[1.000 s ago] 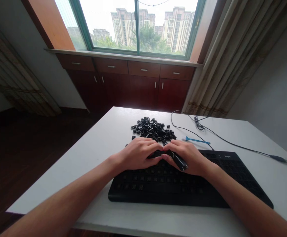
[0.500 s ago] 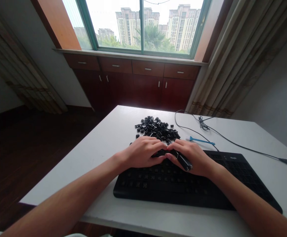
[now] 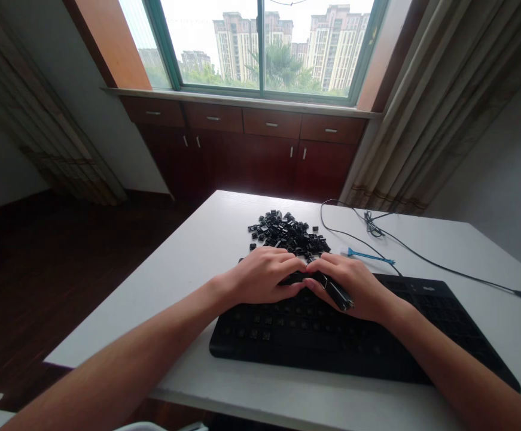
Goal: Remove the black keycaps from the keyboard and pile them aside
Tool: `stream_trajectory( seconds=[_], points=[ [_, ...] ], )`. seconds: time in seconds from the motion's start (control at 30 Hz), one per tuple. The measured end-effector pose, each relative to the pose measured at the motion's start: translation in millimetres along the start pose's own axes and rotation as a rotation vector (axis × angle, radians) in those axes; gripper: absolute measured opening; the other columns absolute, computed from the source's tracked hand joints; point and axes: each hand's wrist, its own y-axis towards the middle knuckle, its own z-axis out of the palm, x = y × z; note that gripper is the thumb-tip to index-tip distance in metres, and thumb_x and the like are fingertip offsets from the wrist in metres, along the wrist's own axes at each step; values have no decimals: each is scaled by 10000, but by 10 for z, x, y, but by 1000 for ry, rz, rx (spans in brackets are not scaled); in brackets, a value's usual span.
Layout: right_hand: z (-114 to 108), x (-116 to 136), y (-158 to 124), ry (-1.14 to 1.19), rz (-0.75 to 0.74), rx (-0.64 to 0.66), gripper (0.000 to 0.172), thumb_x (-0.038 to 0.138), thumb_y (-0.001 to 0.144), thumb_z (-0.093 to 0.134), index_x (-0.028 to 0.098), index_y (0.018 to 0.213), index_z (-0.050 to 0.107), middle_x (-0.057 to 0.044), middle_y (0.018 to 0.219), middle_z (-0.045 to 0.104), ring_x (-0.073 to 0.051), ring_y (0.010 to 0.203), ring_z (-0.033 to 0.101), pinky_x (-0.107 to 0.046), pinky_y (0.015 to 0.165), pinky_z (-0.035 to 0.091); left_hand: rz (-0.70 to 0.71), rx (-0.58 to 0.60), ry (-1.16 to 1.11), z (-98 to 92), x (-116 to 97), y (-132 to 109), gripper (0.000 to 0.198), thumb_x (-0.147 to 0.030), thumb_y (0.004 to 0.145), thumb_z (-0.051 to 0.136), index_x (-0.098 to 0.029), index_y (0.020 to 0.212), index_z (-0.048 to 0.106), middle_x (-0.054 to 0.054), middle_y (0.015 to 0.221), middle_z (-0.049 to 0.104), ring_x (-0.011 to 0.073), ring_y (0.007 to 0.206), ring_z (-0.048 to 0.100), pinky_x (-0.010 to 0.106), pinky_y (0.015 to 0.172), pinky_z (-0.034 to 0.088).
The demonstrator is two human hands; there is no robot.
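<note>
My left hand (image 3: pixel 262 276) and my right hand (image 3: pixel 352 284) meet over the upper part of a black keyboard (image 3: pixel 305 344). A long black bar-shaped piece (image 3: pixel 337 293) slants across my right hand, held between its thumb and fingers, with small shiny bits at its near end. My left hand's thumb and fingers curl in to the bar's far end, where the fingertips of both hands nearly touch. What lies between the left fingertips is hard to make out. Much of the keyboard's lower left shows bare key sockets. Just beyond my hands lies a heap of loose black keycaps (image 3: pixel 287 232).
A small blue brush (image 3: pixel 370 256) lies right of the heap. Behind the keyboard a black cable (image 3: pixel 444 263) runs in loops across the white table (image 3: pixel 161 281) to a plug at the right. A dark red cabinet (image 3: pixel 260 158) stands under the window beyond.
The whole view has shifted slightly, so everything sits a little further right. Both hands keep nearly the same grip and place on the keyboard.
</note>
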Motion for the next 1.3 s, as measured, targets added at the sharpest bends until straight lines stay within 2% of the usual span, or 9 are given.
stream_trajectory(
  seconds=[0.53,0.77,0.87,0.93,1.07,1.13,1.2,1.27,1.3],
  points=[
    [-4,-2,-4,3,-4,-7,185,378,987,595,247,1114,630,-23,954,661,-161,828,626,-284,729,446,2,-11,25,-5,-11,3,206,-364,985,551,-188,979,659,6,769,680,153,670,619,296,619,455],
    [5,-3,29,-28,-16,-30,278,447,1015,531,229,1144,646,-47,949,677,-166,819,640,-288,730,452,-27,-15,-8,19,10,-4,174,-349,964,598,-202,1030,662,-22,720,659,147,686,629,289,647,451],
    [-102,94,-88,-44,35,-53,283,478,1003,550,238,1101,663,-37,927,681,-162,811,636,-289,740,455,-37,-24,-20,19,22,-8,168,-346,957,632,-211,1048,671,-18,738,664,143,680,627,280,637,448],
    [-208,184,-315,-18,87,-96,283,477,1005,551,229,1088,661,-36,919,681,-154,794,629,-286,736,461,-29,-28,-21,17,34,-10,161,-332,948,653,-209,1048,680,-21,715,641,143,664,613,275,621,451],
    [-332,291,-1131,135,293,-310,184,384,985,605,238,1091,640,-34,939,672,-144,787,623,-278,731,482,32,-32,-20,11,76,-4,158,-289,932,687,-208,1067,692,-7,744,641,150,687,597,275,631,478],
    [-323,245,-1589,187,517,-495,188,402,991,585,261,1089,661,-30,898,657,-141,697,581,-285,657,467,73,-49,-16,7,96,9,182,-261,919,704,-215,1096,696,17,837,676,166,763,612,292,690,513],
    [-291,135,-1952,343,764,-707,280,488,1002,530,262,1054,687,16,645,499,-125,518,419,-279,497,349,95,-84,-15,2,95,35,207,-246,901,726,-226,1106,700,38,938,696,183,848,624,313,755,537],
    [-262,5,-2164,561,845,-960,396,571,1000,468,249,978,698,49,542,298,-120,460,271,-279,441,226,83,-123,-33,-3,41,88,216,-247,892,742,-231,1103,700,47,993,700,195,910,633,327,802,549],
    [-253,-53,-2214,626,856,-1034,433,594,995,453,243,946,700,60,530,230,-119,455,224,-280,439,194,72,-128,-52,-2,-16,130,214,-252,894,742,-231,1103,699,47,1002,702,196,926,639,328,815,552]
  ],
)
